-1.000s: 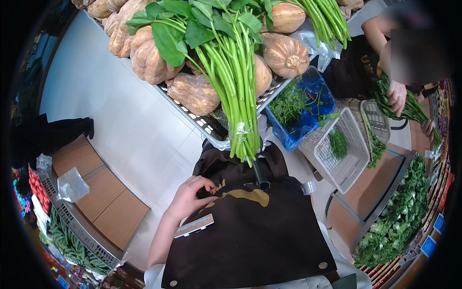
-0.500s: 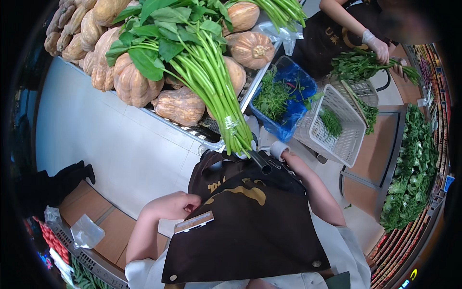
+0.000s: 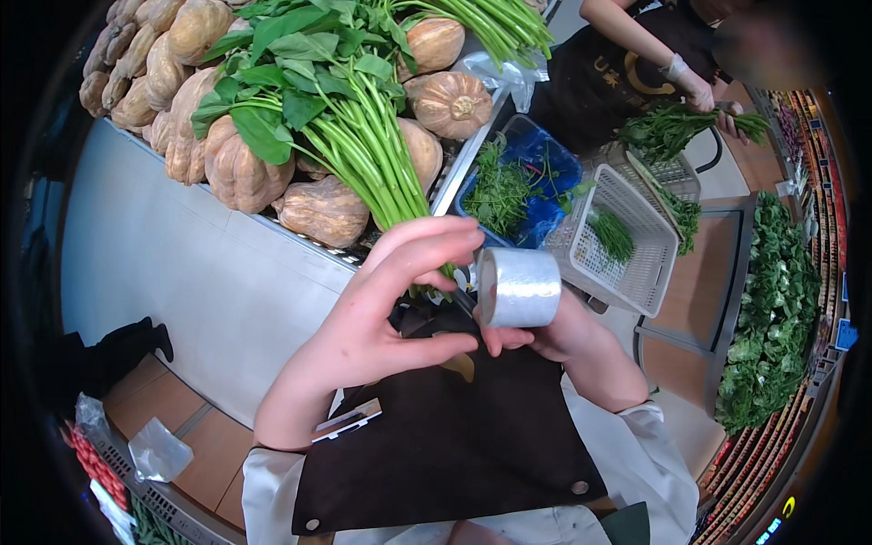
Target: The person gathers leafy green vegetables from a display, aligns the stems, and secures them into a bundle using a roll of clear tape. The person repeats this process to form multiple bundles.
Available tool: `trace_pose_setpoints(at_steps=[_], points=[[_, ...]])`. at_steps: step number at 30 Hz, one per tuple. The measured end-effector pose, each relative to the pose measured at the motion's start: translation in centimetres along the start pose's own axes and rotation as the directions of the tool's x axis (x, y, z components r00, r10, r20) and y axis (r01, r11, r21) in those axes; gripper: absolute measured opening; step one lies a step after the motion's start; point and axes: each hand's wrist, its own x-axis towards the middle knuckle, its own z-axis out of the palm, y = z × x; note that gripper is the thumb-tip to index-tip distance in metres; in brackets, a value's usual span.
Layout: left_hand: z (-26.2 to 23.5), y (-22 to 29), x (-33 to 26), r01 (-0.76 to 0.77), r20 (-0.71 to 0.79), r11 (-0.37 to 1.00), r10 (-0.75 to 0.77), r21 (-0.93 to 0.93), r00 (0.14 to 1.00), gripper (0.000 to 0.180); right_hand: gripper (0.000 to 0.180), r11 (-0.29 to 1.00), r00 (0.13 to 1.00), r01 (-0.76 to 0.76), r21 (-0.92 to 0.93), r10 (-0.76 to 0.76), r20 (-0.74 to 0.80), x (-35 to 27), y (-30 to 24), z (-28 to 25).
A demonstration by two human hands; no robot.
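In front of my apron, my right hand [image 3: 574, 331] grips a roll of clear, silvery tape [image 3: 525, 289], part of the hand hidden behind it. My left hand [image 3: 386, 295] is raised just left of the roll, its fingers spread and curved around an empty gap. Beyond it, a bunch of leafy greens [image 3: 372, 159] with long green stems lies across the pumpkins [image 3: 245, 168]; my left hand covers most of the stem ends. A dark tube-like piece [image 3: 465, 302] shows beneath the stems, between my hands.
Right of the pumpkin stand are a blue-lined basket [image 3: 561, 168] of herbs and a white basket [image 3: 652, 272] with thin greens. A co-worker's gloved hands [image 3: 713, 104] hold leafy greens at upper right. Shelves of green vegetables [image 3: 772, 327] line the right. A plastic bag [image 3: 161, 451] lies lower left.
My left hand has risen from the apron toward the stems and opened. My right hand has come up with the tape roll, now plainly visible. The view has shifted slightly.
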Motion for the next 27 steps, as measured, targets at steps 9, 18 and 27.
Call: trace_pose_setpoints(at_steps=[9,18,27], points=[[0.8,0.8,-0.8,0.006,-0.108,1.000,-0.006,0.001,0.994,0.062,0.031,0.979,0.984,-0.174,-0.107,0.177,0.025,2.4,-1.2,3.0],[1.2,0.0,-1.5,-0.302,-0.133,0.945,0.318,0.128,0.939,0.042,0.022,0.935,0.999,0.047,-0.352,-0.039,0.031,3.0,-1.3,2.7],[1.1,0.7,-2.5,-0.069,-0.224,0.998,0.071,0.014,0.972,0.059,0.019,0.862,0.993,0.093,-0.498,-0.048,0.104,3.0,-1.9,2.1]])
